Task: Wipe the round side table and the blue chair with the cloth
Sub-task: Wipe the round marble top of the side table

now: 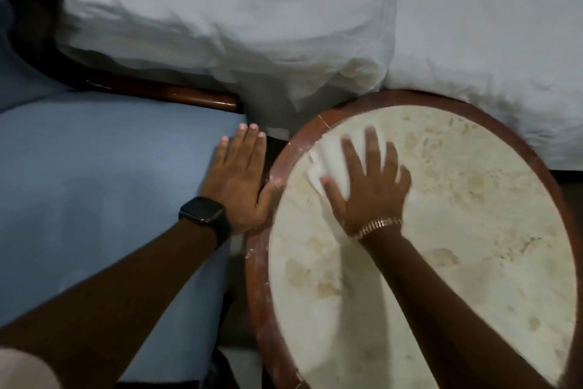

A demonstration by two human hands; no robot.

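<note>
Right hand [369, 190], fingers splayed flat, presses the white cloth [328, 164] onto the round bench [441, 231], far-left; cloth's long axis unclear; left hand [239, 180] flat, holding nothing, on blue chair [110, 183]

The chair [104, 174] stands left of the worktop [473, 231]; bedding [284, 26] lies behind both. My left hand [239, 187] rests flat on the seat's right edge. My right hand [369, 190] presses the cloth [328, 164] onto the worktop's rear-left area.
</note>
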